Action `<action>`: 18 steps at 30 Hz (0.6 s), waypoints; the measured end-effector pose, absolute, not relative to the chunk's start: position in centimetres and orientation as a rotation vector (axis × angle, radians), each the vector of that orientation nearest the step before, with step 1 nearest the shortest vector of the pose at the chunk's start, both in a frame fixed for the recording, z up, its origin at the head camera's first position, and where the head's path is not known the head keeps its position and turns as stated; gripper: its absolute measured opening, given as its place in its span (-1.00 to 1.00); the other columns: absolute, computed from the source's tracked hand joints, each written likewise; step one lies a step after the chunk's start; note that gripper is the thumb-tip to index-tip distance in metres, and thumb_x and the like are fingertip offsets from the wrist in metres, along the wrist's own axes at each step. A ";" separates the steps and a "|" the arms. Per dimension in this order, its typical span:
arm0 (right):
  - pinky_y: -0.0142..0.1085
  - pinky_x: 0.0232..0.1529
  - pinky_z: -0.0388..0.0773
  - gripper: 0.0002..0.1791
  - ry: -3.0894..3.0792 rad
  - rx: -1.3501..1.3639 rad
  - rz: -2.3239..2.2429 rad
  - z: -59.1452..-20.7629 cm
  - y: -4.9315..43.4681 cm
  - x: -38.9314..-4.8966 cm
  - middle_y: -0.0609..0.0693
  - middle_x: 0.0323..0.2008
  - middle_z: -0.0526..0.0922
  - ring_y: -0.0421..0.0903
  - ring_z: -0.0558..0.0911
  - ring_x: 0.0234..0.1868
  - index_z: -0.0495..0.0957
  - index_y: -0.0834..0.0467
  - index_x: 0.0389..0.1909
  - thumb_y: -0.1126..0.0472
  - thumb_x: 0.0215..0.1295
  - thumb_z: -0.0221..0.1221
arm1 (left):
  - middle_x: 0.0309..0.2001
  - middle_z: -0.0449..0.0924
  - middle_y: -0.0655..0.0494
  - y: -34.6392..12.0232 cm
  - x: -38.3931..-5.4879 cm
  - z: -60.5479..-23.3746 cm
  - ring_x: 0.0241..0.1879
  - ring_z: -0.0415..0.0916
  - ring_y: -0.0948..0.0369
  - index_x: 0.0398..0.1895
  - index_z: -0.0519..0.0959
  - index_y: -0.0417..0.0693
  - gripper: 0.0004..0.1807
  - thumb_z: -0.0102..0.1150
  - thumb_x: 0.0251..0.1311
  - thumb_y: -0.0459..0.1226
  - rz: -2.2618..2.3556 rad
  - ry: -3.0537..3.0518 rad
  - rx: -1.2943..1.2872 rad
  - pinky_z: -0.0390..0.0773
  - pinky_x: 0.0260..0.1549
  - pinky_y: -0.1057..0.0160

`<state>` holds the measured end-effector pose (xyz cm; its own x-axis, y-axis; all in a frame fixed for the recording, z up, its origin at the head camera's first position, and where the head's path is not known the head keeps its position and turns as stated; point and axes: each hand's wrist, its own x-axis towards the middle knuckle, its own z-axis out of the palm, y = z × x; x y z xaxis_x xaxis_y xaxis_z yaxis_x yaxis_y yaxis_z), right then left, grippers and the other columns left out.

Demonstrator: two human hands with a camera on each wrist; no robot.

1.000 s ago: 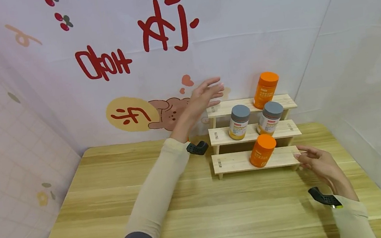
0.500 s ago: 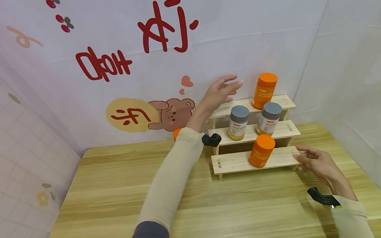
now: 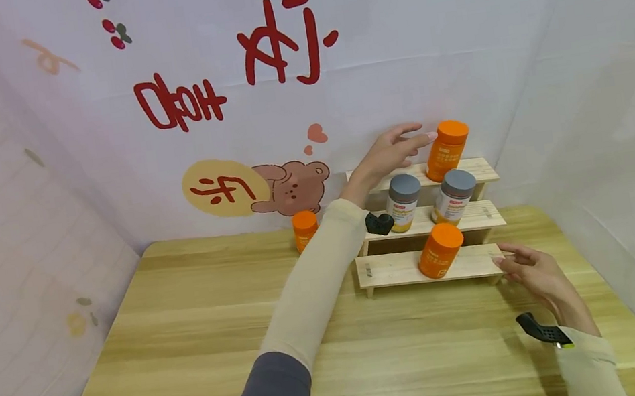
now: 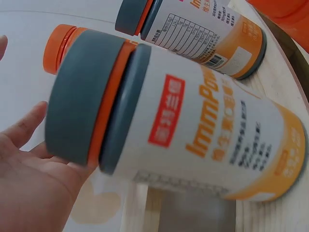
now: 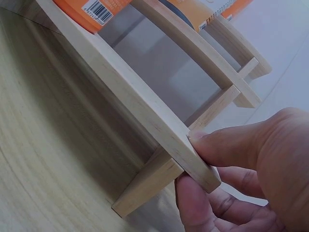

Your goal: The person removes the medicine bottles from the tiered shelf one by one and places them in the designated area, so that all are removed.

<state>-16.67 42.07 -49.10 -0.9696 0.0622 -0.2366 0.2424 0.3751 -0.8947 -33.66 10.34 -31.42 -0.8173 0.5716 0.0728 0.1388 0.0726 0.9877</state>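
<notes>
In the head view my left hand (image 3: 391, 155) reaches over the top tier of a three-tier wooden display stand (image 3: 385, 269), fingers extended and holding nothing. Its fingertips come right at the cap of an orange bottle (image 3: 444, 156) on that tier. Close below the hand, two grey-capped supplement bottles (image 3: 400, 210) stand on the middle tier; one grey-capped bottle (image 4: 193, 130) fills the left wrist view. Another orange bottle (image 3: 440, 254) is on the bottom tier. My right hand (image 3: 535, 272) pinches the right end of the bottom board (image 5: 145, 106), thumb above and fingers underneath.
One more orange bottle (image 3: 305, 229) stands on the wooden table (image 3: 207, 322) left of the stand, partly behind my left sleeve. A printed white backdrop (image 3: 421, 28) rises behind the table, with white side walls left and right.
My left hand has moved right along the top tier, up to the orange bottle there. The orange bottle on the table has come out from behind my forearm. My right hand keeps its grip.
</notes>
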 end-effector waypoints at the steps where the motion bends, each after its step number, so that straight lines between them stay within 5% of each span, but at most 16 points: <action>1: -0.39 -0.07 0.70 -0.11 2.466 0.282 -1.642 -49.1 42.2 -16.6 -0.42 -0.18 0.64 -0.39 0.63 -0.14 0.10 0.27 0.59 -0.07 0.45 0.24 | 0.27 0.51 0.12 10.6 -33.7 -31.4 0.39 0.44 -0.07 0.53 0.33 0.14 -0.29 0.23 0.36 0.06 1.794 2.020 0.711 0.52 0.34 -0.03; 10: -0.38 -0.05 0.69 -0.10 2.461 0.291 -1.638 -49.2 42.5 -16.7 -0.42 -0.17 0.64 -0.38 0.64 -0.12 0.09 0.24 0.60 -0.08 0.45 0.23 | 0.35 0.48 0.17 12.5 -34.2 -30.9 0.35 0.48 0.08 0.49 0.39 0.21 -0.30 0.32 0.30 0.03 1.728 2.028 0.701 0.54 0.33 0.03; 18: -0.37 -0.07 0.70 -0.10 2.455 0.280 -1.657 -49.0 42.3 -16.9 -0.38 -0.16 0.65 -0.32 0.66 -0.13 0.11 0.27 0.59 -0.08 0.44 0.25 | 0.29 0.50 0.12 13.9 -34.7 -30.7 -0.16 0.48 0.15 0.50 0.37 0.17 -0.28 0.35 0.30 -0.02 1.684 2.051 0.679 0.60 0.10 0.00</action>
<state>-16.88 42.29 -49.04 -0.9686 0.0620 -0.2406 0.2463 0.3662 -0.8973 -34.73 13.93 -30.68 -0.8020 0.5974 -0.0008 0.1156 0.1564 0.9809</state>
